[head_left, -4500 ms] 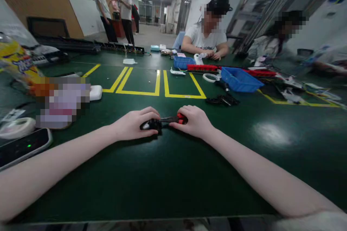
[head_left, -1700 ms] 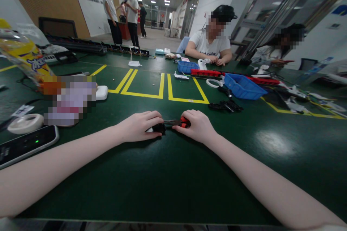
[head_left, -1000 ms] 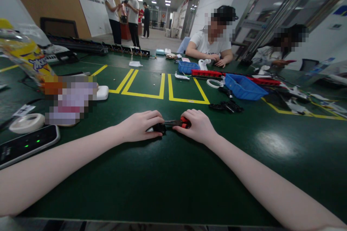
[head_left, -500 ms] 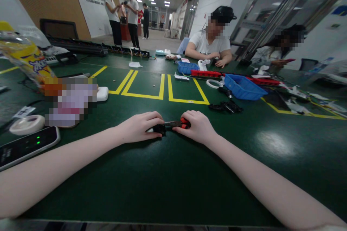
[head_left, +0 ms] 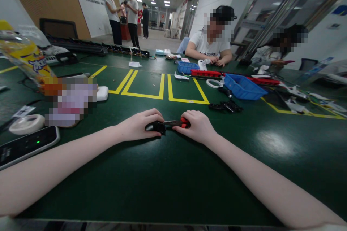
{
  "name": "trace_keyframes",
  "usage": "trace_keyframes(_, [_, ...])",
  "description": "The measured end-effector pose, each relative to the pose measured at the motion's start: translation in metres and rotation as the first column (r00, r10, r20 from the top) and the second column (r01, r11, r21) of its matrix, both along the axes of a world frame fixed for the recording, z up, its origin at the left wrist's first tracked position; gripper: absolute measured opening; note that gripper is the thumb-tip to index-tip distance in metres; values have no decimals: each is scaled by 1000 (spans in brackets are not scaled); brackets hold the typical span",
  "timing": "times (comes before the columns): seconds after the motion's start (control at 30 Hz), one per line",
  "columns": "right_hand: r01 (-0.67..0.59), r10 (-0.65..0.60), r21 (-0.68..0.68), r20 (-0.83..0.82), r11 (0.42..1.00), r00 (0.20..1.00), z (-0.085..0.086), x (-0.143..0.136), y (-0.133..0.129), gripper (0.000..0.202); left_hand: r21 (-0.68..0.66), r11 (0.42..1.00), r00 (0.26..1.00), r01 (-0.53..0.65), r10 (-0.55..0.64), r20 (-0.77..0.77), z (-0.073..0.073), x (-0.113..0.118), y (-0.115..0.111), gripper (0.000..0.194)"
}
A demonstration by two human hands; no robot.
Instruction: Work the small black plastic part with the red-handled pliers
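In the head view, my left hand (head_left: 141,125) is closed around a small glossy black part (head_left: 156,127), its thumb below and its fingers above. My right hand (head_left: 197,126) grips pliers by their red handles (head_left: 185,123). The metal jaws (head_left: 171,123) of the pliers point left and meet the black part's right end. Whether the jaws are clamped on it or only touch it, I cannot tell. Both hands rest low over the green table (head_left: 162,180), and the fingertips of my right hand are partly hidden behind the pliers.
Black parts (head_left: 226,107) and a blue bin (head_left: 244,87) lie to the right. On the left are a phone (head_left: 27,146), a tape roll (head_left: 27,124), a white case (head_left: 102,94) and a yellow-labelled bottle (head_left: 27,57). Across the table sits a person in a cap (head_left: 208,45).
The fingers of my left hand have shifted slightly on the black part, so more of it shows. My right hand and the pliers stay in place.
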State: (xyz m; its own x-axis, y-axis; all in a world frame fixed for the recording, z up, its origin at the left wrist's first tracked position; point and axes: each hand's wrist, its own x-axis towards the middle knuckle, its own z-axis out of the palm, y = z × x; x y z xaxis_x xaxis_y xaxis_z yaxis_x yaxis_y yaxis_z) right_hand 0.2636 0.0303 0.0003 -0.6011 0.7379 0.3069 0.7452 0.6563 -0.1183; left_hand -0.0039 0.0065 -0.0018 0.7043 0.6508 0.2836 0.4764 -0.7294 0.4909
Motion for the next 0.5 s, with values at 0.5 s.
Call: trace_keyframes(0.5, [15,-15,-2,3,1000,1000,-1,0,-1,42,9,999,999,-44,44,30,-1,1,0,42])
